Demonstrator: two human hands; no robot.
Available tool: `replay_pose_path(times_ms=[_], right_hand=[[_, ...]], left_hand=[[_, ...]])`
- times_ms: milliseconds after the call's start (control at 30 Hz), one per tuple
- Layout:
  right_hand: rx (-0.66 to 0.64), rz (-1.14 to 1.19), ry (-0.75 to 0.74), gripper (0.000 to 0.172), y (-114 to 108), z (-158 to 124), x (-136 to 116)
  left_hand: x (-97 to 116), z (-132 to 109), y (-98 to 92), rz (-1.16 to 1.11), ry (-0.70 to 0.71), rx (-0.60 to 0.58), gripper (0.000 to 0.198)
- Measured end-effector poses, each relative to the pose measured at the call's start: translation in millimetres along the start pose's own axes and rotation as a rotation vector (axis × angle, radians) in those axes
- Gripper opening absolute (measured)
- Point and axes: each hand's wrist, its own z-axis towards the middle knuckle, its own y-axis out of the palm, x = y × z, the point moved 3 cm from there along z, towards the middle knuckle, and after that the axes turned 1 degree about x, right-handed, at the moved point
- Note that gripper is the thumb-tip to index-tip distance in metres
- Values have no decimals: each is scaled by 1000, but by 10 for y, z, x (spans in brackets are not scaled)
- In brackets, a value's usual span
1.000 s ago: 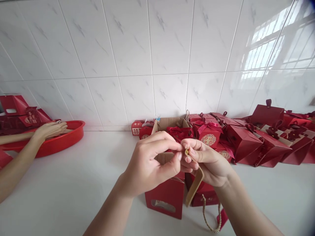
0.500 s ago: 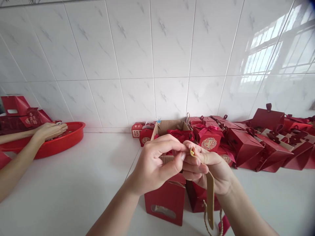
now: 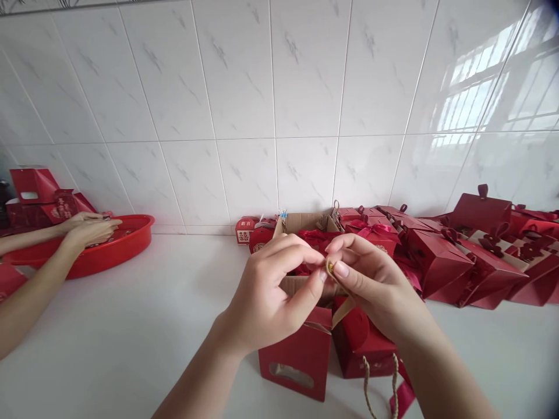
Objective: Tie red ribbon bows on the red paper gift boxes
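Tan strap (image 3: 343, 312), yellow fitting (image 3: 331, 267) at its upper end, is held above the counter (image 3: 183, 326), pinched between thumb and fingers of the right hand (image 3: 382, 285). The left hand (image 3: 271, 299) has thumb and forefinger narrowed at that end; whether they grip it, I cannot tell. Below, near, stands a red windowed box (image 3: 297, 348). Far left, another person's hands (image 3: 89, 230) are at a red basin (image 3: 117, 256).

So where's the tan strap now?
The strap is right of centre in the head view, in the right hand, with the left hand at its upper end.
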Motion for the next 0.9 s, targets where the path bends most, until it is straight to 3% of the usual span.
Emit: replay_pose_path(times_ms=[167,267,733,900], right_hand=[[228,-469,-315,2,4,-56,-67],[268,-650,-425,3,42,-90,-98],[316,-704,-392,7,25,-54,-82],[363,-844,-497,7,52,-69,-88]], left_hand=[[-37,-1,-8,172,-13,47,7],[-28,-6,5,271,10,81,7],[-44,-11,45,425,55,46,11],[-46,-11,75,453,78,26,12]])
